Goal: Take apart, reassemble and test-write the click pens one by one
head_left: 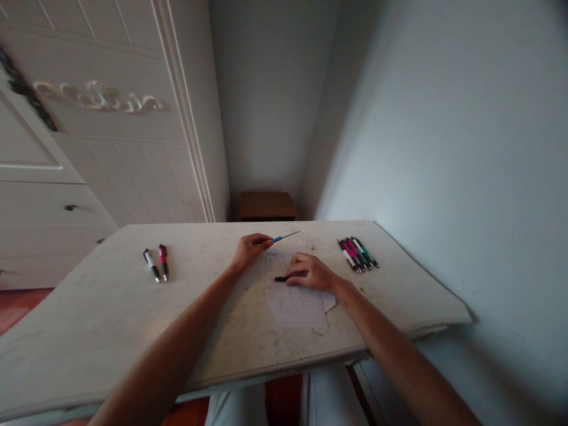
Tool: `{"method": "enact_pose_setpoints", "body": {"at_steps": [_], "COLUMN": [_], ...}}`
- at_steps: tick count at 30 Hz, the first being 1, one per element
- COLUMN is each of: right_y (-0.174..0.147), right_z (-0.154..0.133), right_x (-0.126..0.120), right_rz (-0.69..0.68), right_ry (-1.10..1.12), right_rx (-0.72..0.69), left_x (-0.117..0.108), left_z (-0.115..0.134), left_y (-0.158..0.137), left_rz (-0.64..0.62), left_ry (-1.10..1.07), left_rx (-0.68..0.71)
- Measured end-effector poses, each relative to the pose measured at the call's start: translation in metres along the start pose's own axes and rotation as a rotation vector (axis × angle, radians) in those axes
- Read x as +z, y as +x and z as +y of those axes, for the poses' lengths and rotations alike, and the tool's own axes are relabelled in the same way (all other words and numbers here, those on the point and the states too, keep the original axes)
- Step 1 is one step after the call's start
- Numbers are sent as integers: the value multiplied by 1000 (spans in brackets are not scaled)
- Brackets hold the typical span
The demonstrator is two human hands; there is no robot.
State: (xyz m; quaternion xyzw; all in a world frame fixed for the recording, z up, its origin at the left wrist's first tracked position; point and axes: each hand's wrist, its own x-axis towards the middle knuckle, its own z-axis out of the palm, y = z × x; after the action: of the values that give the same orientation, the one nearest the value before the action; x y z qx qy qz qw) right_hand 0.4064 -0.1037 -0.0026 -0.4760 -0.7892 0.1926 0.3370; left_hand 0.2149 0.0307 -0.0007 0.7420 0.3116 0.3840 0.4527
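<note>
My left hand (251, 251) is closed at the far middle of the table. Its fingertips pinch a slim blue piece (277, 239) with a thin dark rod (291, 234) pointing away to the right; I cannot tell its exact kind. Close by on the right, my right hand (310, 273) is closed with thumb and fingers on a short black tube-like piece (280, 278), which looks like part of a pen. That hand is over a sheet of handwritten paper (297, 310), and its fingers hide part of the black piece.
Two pens, one white (151, 264) and one pink (164, 262), lie at the left of the table (195, 331). A row of several coloured pens (357, 254) lies at the right. A wall (465, 148) borders the table's right side; a white cabinet (133, 165) stands behind left.
</note>
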Motion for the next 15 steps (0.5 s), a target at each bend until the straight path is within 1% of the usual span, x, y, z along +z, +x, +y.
{"method": "enact_pose_setpoints", "body": {"at_steps": [2,4,7,11,13,15], "right_y": [1,2,2,1,1,1], "right_z": [-1,-1,3,12,14,15], "right_x": [-1,-4,-11,-20,-24,-27], "right_rz": [24,85,270,555,676,768], "right_ry": [-15,-21,24,192,216,212], "right_rx": [-9,-2,75,208,247,271], "left_x": [0,-1,-1,-1,-1,-1], "left_z": [0,-1,-3,-5,-5,-4], "left_y": [0,0,0,1,1,1], "left_rz": [-3,7,13,18,13,4], "left_ry": [6,3,-5,-12,-21,-21], "left_rx": [5,4,2,-2,-8,-15]}}
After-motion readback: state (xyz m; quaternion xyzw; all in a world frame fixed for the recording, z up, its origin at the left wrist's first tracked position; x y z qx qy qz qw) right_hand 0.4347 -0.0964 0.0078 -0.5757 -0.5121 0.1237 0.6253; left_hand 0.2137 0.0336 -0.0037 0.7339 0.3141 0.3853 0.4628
